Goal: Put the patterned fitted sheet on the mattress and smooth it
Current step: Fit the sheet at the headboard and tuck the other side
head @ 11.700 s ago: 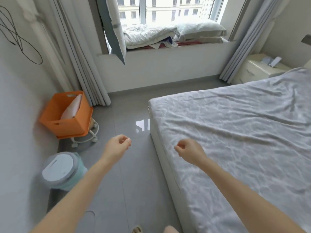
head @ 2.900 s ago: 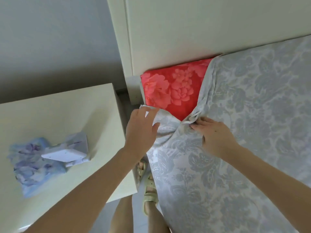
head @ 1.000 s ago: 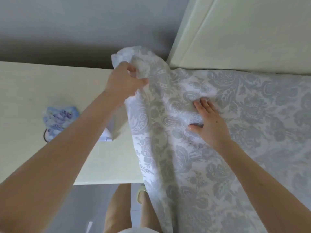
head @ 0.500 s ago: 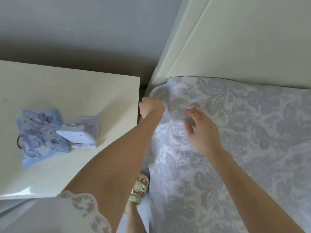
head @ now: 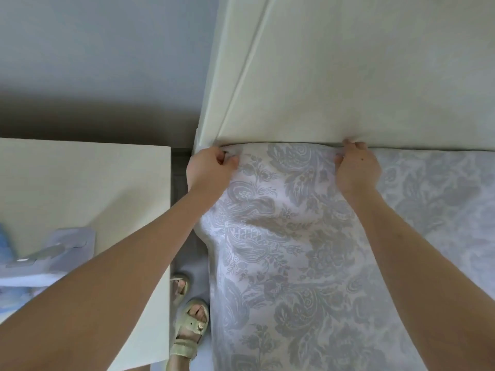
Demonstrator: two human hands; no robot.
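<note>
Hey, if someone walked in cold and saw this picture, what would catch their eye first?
Two bare arms reaching up the frame, the left hand and right hand both gripping the top edge of the grey floral sheet where it meets the pale headboard. Lower centre, sandals stand between bed and nightstand.

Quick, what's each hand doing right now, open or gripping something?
Left hand: closed, gripping the patterned sheet at the mattress corner.
Right hand: closed on the sheet's edge by the headboard.
</note>
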